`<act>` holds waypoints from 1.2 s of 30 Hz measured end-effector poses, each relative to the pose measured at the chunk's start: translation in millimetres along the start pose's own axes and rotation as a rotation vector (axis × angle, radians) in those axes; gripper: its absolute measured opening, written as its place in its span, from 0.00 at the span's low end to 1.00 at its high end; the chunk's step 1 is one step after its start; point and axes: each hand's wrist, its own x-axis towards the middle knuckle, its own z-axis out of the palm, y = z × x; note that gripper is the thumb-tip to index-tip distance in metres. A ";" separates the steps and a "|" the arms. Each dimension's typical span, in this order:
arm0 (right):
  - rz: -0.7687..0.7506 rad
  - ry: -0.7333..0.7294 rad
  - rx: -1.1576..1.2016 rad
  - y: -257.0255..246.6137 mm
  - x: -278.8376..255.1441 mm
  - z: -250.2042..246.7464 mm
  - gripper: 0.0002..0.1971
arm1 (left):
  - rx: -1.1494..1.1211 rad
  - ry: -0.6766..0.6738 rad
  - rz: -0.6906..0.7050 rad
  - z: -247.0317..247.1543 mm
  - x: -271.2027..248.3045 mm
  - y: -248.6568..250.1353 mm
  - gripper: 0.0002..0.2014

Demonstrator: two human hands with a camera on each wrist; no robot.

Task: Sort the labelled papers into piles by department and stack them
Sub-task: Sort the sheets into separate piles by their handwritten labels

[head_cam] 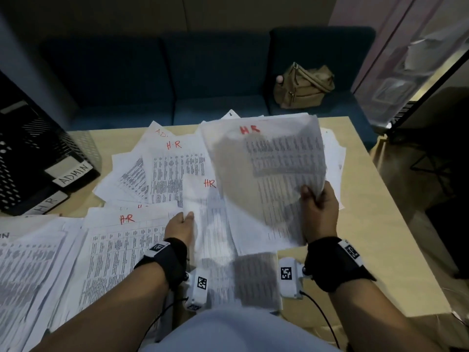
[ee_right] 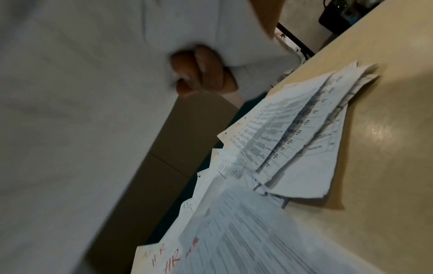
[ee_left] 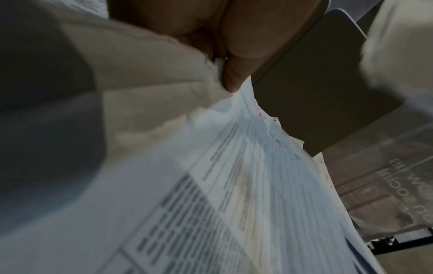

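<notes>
Sorting is midway: the right hand (head_cam: 320, 212) grips a lifted HR sheet (head_cam: 269, 174) above the scattered papers (head_cam: 175, 168) on the worktop (head_cam: 375, 224). The left hand (head_cam: 181, 226) seems to pinch another sheet's edge beside it, though blur hides detail. Next, the lifted sheet needs laying on the HR pile (head_cam: 119, 250) left of that hand.

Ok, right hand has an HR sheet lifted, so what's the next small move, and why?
Probably carry the lifted sheet left and lay it on the HR-marked pile. The right hand grips its edge, its red label matches that pile, and the left hand already pinches another HR sheet.
</notes>
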 end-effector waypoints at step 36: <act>0.002 0.317 -0.618 9.0 82.4 -46.4 0.36 | 0.037 -0.158 -0.055 8.6 -8.9 -4.4 0.27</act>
